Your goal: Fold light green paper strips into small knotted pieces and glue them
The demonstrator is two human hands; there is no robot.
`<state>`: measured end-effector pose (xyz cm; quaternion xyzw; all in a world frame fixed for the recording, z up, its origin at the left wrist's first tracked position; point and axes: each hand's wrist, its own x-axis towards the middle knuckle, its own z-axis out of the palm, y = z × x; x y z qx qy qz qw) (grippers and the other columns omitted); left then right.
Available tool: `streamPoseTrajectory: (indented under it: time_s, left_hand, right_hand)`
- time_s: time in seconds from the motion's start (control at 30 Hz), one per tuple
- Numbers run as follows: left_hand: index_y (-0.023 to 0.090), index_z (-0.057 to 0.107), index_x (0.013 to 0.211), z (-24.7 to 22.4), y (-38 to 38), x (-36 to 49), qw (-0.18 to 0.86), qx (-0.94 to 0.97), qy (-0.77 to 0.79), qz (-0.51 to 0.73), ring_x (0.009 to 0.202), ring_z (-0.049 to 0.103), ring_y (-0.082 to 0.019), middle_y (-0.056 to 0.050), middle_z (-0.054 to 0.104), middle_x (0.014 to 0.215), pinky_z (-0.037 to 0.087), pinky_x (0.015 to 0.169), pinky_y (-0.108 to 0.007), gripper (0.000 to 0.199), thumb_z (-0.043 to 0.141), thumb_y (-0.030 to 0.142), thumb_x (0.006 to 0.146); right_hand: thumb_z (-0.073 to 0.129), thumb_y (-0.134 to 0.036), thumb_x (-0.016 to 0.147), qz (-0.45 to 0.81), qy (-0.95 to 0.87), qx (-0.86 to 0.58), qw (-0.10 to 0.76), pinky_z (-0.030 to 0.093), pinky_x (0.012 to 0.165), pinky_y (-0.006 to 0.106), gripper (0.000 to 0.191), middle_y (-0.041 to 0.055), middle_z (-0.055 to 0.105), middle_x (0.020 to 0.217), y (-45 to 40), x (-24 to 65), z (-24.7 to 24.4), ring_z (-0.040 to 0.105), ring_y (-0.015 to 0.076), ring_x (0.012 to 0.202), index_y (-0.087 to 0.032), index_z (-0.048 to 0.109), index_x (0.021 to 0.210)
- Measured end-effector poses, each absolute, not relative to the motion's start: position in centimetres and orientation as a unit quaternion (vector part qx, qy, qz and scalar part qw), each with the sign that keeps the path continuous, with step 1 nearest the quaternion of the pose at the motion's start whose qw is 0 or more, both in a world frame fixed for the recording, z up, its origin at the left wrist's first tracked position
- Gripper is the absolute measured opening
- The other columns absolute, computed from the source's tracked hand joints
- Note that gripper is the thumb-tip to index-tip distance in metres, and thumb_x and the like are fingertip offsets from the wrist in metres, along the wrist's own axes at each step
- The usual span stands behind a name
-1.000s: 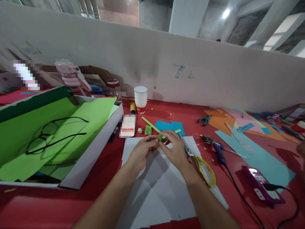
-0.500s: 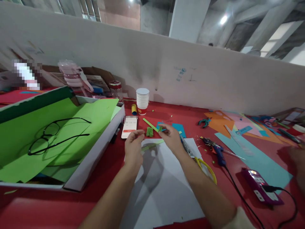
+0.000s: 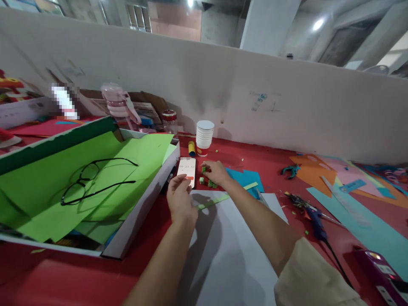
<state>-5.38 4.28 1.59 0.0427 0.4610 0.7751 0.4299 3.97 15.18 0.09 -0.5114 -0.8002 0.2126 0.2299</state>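
My right hand (image 3: 216, 172) pinches a small folded green paper piece (image 3: 204, 169) between thumb and fingers, just beyond the white sheet (image 3: 232, 255). Beneath it, more folded green paper pieces (image 3: 202, 180) sit on the red table, partly covered by the hand. My left hand (image 3: 180, 197) is closed, thumb against fingers, at the sheet's left edge and in front of the phone (image 3: 188, 168); what it holds, if anything, is hidden. From beside that hand a light green paper strip (image 3: 213, 202) runs rightward across the sheet and passes behind my right forearm.
On the left a box (image 3: 149, 204) holds green paper and black glasses (image 3: 84, 180). Stacked paper cups (image 3: 204, 136) and a yellow roll (image 3: 191, 148) stand behind the phone. To the right are pliers (image 3: 290, 171), a glue gun (image 3: 315, 221) with its cord, coloured paper and a purple device (image 3: 379, 270).
My right hand has moved left toward the folded pieces and the phone, carrying its green paper piece. The view has turned slightly, and the scissors are now mostly hidden behind my right forearm.
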Motion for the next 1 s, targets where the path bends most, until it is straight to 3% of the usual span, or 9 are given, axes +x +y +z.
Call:
streamPoseTrajectory:
  time_s: [0.13,0.27,0.37,0.43,0.5,0.6,0.73,0.87,1.0]
  left_hand:
    - [0.018,0.052,0.071,1.7,3.9,-4.9,0.487,0.058,0.435,0.755,0.038,0.024,-0.003,0.012,0.032,0.048,0.025,0.042,-0.017,0.018,0.063,0.013,0.057]
    - [0.017,0.048,0.063,2.1,3.4,-4.8,0.551,0.062,0.367,0.747,0.036,0.021,-0.002,0.011,0.031,0.049,0.024,0.039,-0.016,0.014,0.061,0.013,0.062]
    - [0.015,0.048,0.06,2.4,3.4,-5.3,0.626,0.057,0.304,0.716,0.036,0.022,-0.002,0.009,0.033,0.048,0.026,0.039,-0.016,0.012,0.058,0.015,0.068]
    - [0.014,0.051,0.063,2.5,3.5,-5.6,0.659,0.061,0.262,0.702,0.036,0.021,-0.003,0.007,0.036,0.05,0.025,0.038,-0.016,0.009,0.054,0.015,0.071]
    - [0.014,0.054,0.065,2.6,3.5,-5.8,0.674,0.086,0.239,0.694,0.037,0.018,-0.003,0.006,0.038,0.05,0.023,0.037,-0.017,0.01,0.052,0.017,0.074]
    - [0.014,0.061,0.075,2.7,2.7,-5.3,0.706,0.231,0.251,0.621,0.038,0.016,-0.003,0.003,0.049,0.058,0.018,0.037,-0.019,0.015,0.052,0.025,0.079]
    - [0.022,0.058,0.114,2.6,0.3,-2.9,0.746,0.552,0.23,0.294,0.052,0.034,-0.005,-0.003,0.061,0.093,0.028,0.05,-0.021,0.04,0.061,0.031,0.076]
    - [0.016,0.063,0.087,2.1,-1.0,-1.1,0.651,0.696,0.24,0.185,0.063,0.04,-0.011,0.002,0.049,0.066,0.033,0.061,-0.025,0.022,0.055,0.036,0.079]
    - [0.018,0.046,0.065,3.0,-0.7,-2.0,0.632,0.674,0.27,0.271,0.06,0.033,-0.011,0.003,0.037,0.063,0.029,0.058,-0.024,0.032,0.041,0.04,0.086]
  right_hand:
    - [0.054,-0.016,0.08,0.196,-0.793,-0.524,0.24,0.038,0.09,0.035,0.023,0.0054,0.069,0.103,14.2,4.7,1.4,0.058,0.0227,0.099,-0.022,0.067,0.098]
    - [0.034,-0.031,0.093,0.282,-0.775,-0.497,0.27,0.044,0.073,0.026,0.034,0.0044,0.07,0.091,10.4,6.0,3.1,0.061,0.0159,0.082,-0.017,0.065,0.096]
    - [0.047,-0.038,0.088,0.379,-0.779,-0.43,0.253,0.043,0.062,0.024,0.029,0.0023,0.066,0.096,6.0,7.1,3.7,0.058,0.012,0.067,-0.02,0.06,0.107]
    - [0.058,-0.034,0.081,0.385,-0.799,-0.42,0.193,0.04,0.059,0.023,0.022,-0.0004,0.065,0.085,3.1,8.1,4.0,0.053,0.011,0.062,-0.02,0.062,0.098]
    - [0.046,-0.028,0.088,0.356,-0.795,-0.45,0.193,0.037,0.061,0.023,0.022,-0.0019,0.061,0.07,0.6,9.2,4.3,0.052,0.0115,0.063,-0.019,0.063,0.077]
    - [0.041,-0.03,0.091,0.333,-0.76,-0.491,0.264,0.035,0.06,0.023,0.027,-0.0026,0.056,0.068,-2.2,11.3,4.7,0.049,0.0113,0.064,-0.02,0.058,0.073]
    - [0.04,-0.043,0.091,0.358,-0.617,-0.56,0.422,0.028,0.049,0.022,0.03,-0.0051,0.04,0.056,-4.7,14.1,4.3,0.037,0.0102,0.052,-0.02,0.054,0.076]
    - [0.046,-0.046,0.088,0.42,-0.476,-0.541,0.552,0.025,0.044,0.021,0.03,-0.0063,0.034,0.053,-6.4,15.6,3.5,0.03,0.0091,0.047,-0.02,0.052,0.075]
    - [0.055,-0.046,0.083,0.413,-0.401,-0.539,0.615,0.027,0.044,0.02,0.029,-0.0054,0.037,0.057,-7.3,16.1,2.6,0.03,0.0077,0.048,-0.019,0.054,0.073]
